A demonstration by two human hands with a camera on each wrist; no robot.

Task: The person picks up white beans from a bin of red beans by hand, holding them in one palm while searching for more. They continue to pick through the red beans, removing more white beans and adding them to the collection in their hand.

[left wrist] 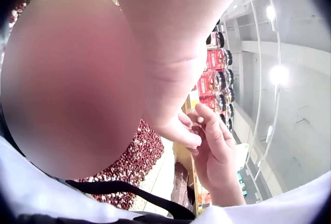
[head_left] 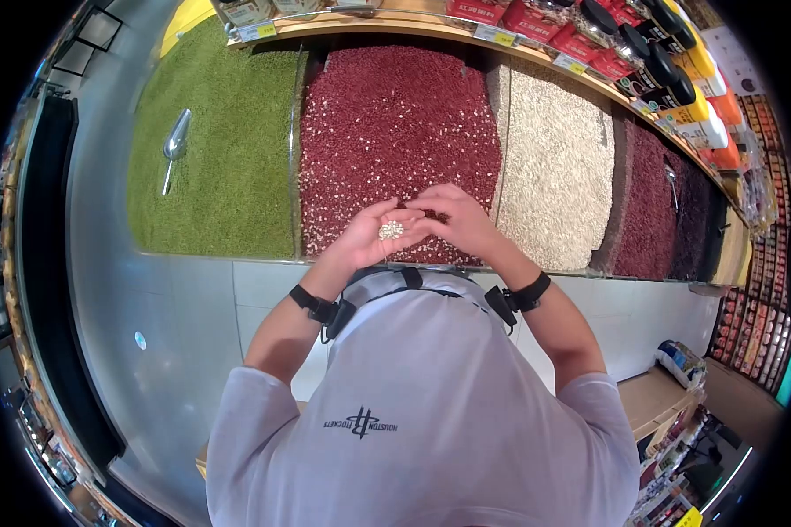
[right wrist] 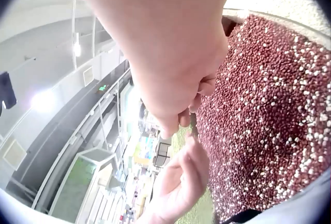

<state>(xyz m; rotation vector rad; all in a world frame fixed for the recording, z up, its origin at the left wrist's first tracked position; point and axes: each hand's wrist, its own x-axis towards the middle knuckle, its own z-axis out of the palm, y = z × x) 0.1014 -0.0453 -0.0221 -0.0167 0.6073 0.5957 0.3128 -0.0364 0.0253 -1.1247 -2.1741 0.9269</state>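
Palm up, the left hand (head_left: 369, 237) carries a small heap of white pieces (head_left: 391, 230) on its palm and lower fingers, above the front of a bin of dark red beans mixed with white pieces (head_left: 395, 123). The right hand (head_left: 466, 227) is beside it, its bent fingers at the left fingertips; nothing held in them can be made out. In the left wrist view the right hand (left wrist: 214, 154) shows loosely bent fingers. The right wrist view shows the left hand (right wrist: 183, 180) below the near right hand (right wrist: 176, 84); the heap is hidden there.
Left of the red beans lies a bin of green beans (head_left: 228, 140) with a metal scoop (head_left: 176, 145). To the right are a bin of white grain (head_left: 558, 158) and darker bins with another scoop (head_left: 671, 180). A shelf edge (head_left: 395, 24) with jars and bottles runs behind.
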